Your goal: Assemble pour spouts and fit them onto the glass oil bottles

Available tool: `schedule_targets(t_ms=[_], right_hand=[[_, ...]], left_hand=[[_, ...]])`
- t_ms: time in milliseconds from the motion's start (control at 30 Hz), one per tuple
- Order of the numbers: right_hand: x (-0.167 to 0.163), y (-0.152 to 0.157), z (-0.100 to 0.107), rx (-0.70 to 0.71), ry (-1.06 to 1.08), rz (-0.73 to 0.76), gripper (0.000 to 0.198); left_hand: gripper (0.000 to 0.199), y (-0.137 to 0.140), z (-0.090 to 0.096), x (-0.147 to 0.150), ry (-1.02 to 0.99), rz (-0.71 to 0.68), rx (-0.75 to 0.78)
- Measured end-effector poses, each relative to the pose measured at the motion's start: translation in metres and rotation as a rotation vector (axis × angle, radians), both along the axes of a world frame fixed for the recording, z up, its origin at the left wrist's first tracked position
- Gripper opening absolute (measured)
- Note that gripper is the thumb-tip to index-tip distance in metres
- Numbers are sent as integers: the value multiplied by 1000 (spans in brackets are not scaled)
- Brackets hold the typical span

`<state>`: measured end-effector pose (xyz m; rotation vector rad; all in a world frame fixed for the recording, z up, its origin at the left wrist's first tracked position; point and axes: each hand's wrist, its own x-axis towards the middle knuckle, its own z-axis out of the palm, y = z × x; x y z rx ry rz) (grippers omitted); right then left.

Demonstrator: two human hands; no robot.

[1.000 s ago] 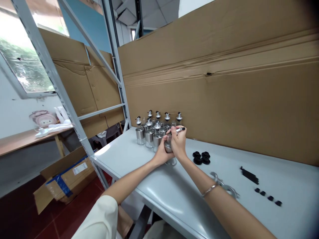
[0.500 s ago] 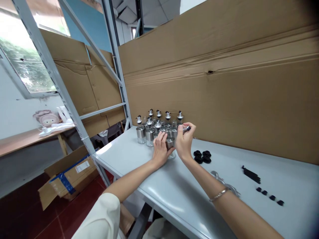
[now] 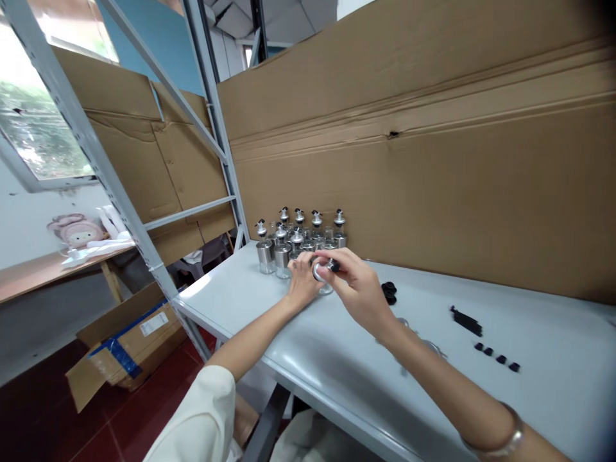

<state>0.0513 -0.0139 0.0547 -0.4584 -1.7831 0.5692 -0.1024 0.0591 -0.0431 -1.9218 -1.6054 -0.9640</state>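
Note:
My left hand [image 3: 301, 280] is wrapped around a small glass and steel bottle [image 3: 324, 288] standing on the white table [image 3: 337, 359]. My right hand [image 3: 359, 287] pinches a silver and black pourer cap [image 3: 323, 268] right at the top of that bottle. Just behind stands a cluster of several like bottles with pourer caps [image 3: 293, 240], close to the cardboard wall.
Black round caps [image 3: 389, 292] lie right of my right hand. A black strip [image 3: 466, 321] and small black pieces [image 3: 495, 358] lie farther right. A cardboard sheet [image 3: 433, 160] backs the table. A metal rack post [image 3: 212, 122] stands left; an open carton [image 3: 125, 346] sits on the red floor.
My right hand has swung from beside the bottle to over its top, with the cap in its fingers. The left hand stayed on the bottle. The view shifted slightly right.

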Motion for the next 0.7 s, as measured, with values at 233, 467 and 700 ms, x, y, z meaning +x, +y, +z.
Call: schedule_targets(t_ms=[233, 467, 700], right_hand=[[42, -5, -1, 173, -147, -169, 15], [88, -6, -19, 389, -181, -490, 13], [102, 0, -46, 295, -228, -608, 15]], left_hand=[[40, -14, 18, 8, 82, -35, 51], [62, -39, 40, 60, 95, -700, 289], [42, -45, 24, 101, 141, -864, 256]])
